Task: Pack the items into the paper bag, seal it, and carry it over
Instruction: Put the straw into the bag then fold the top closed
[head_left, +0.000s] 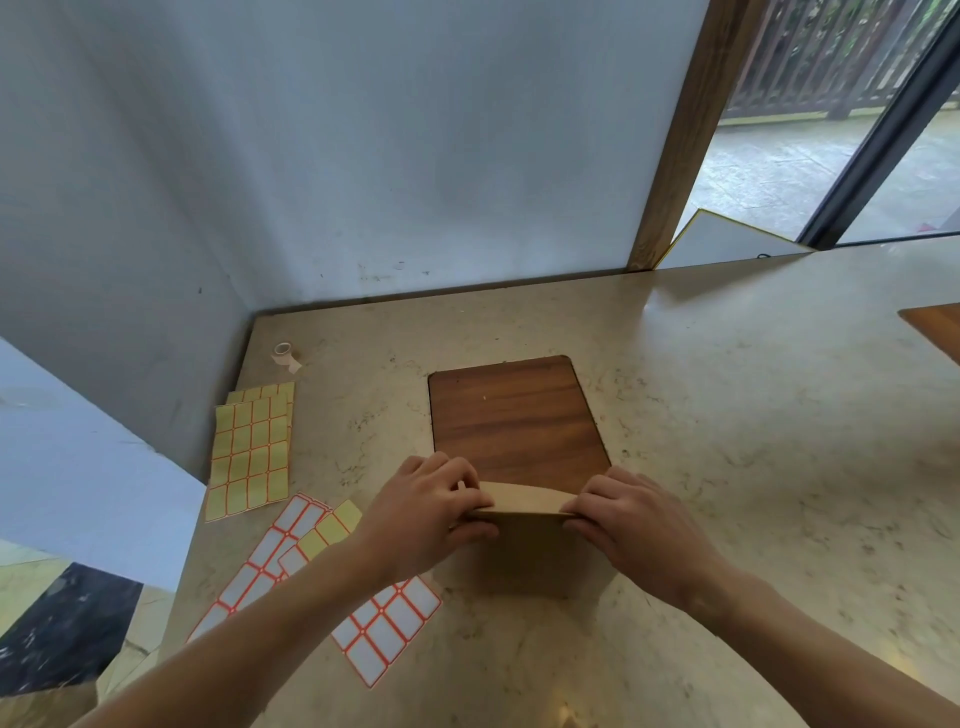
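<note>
A brown paper bag (524, 551) stands upright on the marble counter, at the near edge of a dark wooden board (514, 421). Its top flap is folded over toward the board. My left hand (434, 512) pinches the left end of the folded top. At the right end my right hand (631, 514) grips the same fold. Whatever is inside the bag is hidden.
Yellow label sheets (249, 457) and white label sheets (389, 629) with red borders lie left of the bag. A small tape roll (284, 354) sits near the back left corner. White panels wall the counter behind and at left. Another wooden board (937, 327) shows at the right edge.
</note>
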